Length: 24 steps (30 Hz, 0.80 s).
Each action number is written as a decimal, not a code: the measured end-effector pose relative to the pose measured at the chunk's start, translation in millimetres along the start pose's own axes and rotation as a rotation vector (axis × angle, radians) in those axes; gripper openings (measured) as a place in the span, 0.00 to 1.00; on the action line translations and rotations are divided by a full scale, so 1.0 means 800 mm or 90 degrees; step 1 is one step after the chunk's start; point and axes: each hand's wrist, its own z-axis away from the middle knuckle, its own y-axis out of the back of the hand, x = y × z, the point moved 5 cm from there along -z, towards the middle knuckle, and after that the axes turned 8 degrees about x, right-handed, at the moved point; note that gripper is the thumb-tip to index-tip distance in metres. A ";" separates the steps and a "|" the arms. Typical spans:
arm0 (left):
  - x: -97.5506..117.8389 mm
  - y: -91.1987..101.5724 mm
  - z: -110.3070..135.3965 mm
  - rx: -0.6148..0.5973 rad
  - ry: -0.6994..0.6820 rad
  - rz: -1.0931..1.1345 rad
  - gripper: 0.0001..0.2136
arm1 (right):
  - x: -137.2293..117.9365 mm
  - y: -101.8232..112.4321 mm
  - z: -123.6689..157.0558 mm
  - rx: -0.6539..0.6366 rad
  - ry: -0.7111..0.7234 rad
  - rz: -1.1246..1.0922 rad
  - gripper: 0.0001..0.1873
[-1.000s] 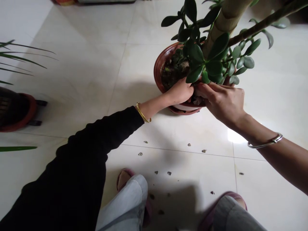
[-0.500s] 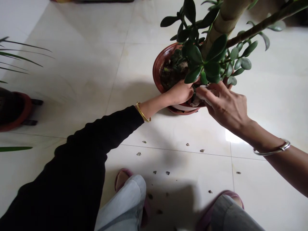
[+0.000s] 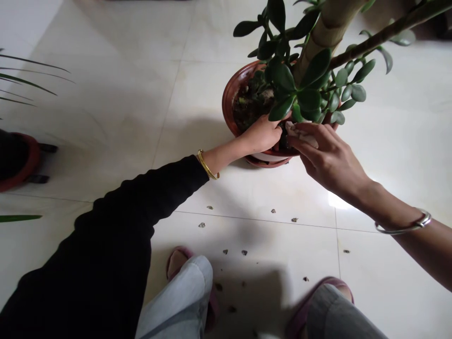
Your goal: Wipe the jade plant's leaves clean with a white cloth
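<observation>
A jade plant point(image 3: 282, 80) with thick green leaves grows in a reddish-brown pot point(image 3: 228, 106) on the floor. My left hand point(image 3: 263, 135) reaches over the pot's near rim with its fingers curled under the lowest leaves. Those fingertips are partly hidden, so what they grip cannot be made out. My right hand point(image 3: 326, 150) pinches a crumpled whitish tissue point(image 3: 304, 135) between thumb and fingers, just right of the left hand and above the soil point(image 3: 242, 110). Leaves overhang both hands.
Several small dry bits point(image 3: 244, 253) lie scattered on the pale tiled floor point(image 3: 134, 117), between my slippered feet and the pot. At the left stands another pot point(image 3: 33, 162) on a wheeled base. A thick trunk point(image 3: 326, 35) and a slanting branch point(image 3: 381, 37) rise above the hands.
My right hand has drawn slightly back from the left one, and more of the tissue shows. The left hand stays at about the same place in the pot. The view has shifted slightly.
</observation>
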 end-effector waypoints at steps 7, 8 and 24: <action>-0.013 -0.006 0.003 -0.099 0.050 0.054 0.16 | -0.001 -0.019 -0.012 -0.055 0.001 -0.003 0.36; -0.014 -0.006 0.003 -0.106 0.052 0.059 0.16 | -0.002 -0.020 -0.013 -0.057 0.001 -0.007 0.37; -0.018 -0.010 0.002 -0.122 0.058 0.084 0.18 | -0.011 -0.029 -0.012 -0.027 -0.067 0.045 0.37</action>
